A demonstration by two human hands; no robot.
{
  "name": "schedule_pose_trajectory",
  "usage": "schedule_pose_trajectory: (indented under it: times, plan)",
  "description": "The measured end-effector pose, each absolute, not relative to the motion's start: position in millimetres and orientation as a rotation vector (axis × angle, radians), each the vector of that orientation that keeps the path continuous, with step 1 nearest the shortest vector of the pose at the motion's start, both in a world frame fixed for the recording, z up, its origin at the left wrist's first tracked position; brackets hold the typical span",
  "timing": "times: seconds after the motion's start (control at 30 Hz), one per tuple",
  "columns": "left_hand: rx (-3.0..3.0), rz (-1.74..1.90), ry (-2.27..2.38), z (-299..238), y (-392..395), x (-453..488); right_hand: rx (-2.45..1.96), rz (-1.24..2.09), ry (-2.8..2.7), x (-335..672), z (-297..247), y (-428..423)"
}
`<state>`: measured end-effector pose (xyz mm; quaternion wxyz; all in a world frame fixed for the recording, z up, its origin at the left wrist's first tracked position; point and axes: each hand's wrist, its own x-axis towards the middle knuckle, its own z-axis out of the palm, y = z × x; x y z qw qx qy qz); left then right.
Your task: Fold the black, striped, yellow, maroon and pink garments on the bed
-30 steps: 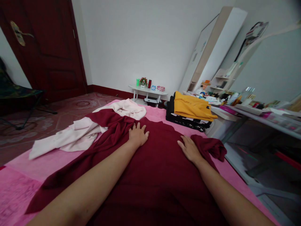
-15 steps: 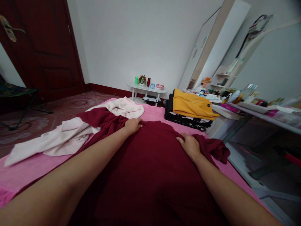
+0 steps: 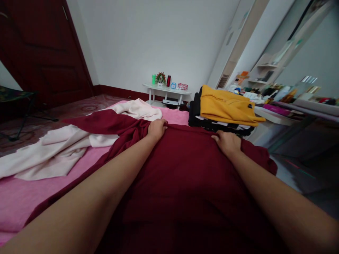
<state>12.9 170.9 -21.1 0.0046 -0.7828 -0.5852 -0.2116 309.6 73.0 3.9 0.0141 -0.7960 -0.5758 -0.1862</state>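
Observation:
A dark red garment (image 3: pixel 180 169) spreads across the bed in front of me, its near part reaching the bottom of the view. My left hand (image 3: pixel 157 129) is closed on its far edge, with the cloth bunched beside the wrist. At the same edge, further right, my right hand (image 3: pixel 227 141) grips the fabric between thumb and fingers. Loose red cloth, probably sleeves, sticks out beyond both hands. A cream-white garment (image 3: pixel 63 148) lies crumpled at the left, partly under the red one. The fingertips are partly hidden by the cloth.
A pink bedspread (image 3: pixel 50 192) covers the bed. Folded clothes, with a yellow sweater (image 3: pixel 227 107) on top, are stacked at the far right. A cluttered dressing table (image 3: pixel 278 116) stands right of the bed. Beyond the bed is a small white table (image 3: pixel 169 89); a folding stool (image 3: pixel 19 106) is at left.
Both hands, gripping the red garment, have shifted slightly away from me and apart, pulling its far edge straighter. The left loose part has swung further left. The camera view has shifted slightly.

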Motion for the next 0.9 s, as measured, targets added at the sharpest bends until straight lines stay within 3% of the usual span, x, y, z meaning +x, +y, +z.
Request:
schedule_pose_trajectory:
  times: [0.2,0.33,0.47,0.67,0.9]
  plan:
    - [-2.503,-0.657,-1.785,-31,178,16,-2.544,-0.427,-1.720,313,-23,80]
    - [-2.645,-0.500,-1.660,-30,155,14,-2.475,-0.422,-1.829,307,-24,66]
    - [-2.783,-0.286,-1.618,-27,119,0,-2.495,-0.179,-1.909,293,-26,39]
    - [-2.950,-0.118,-1.444,-23,52,-46,-2.363,0.083,-2.080,275,-24,-25]
    - [-3.204,-0.092,-1.231,5,-38,-140,-1.880,0.358,-2.197,279,3,-145]
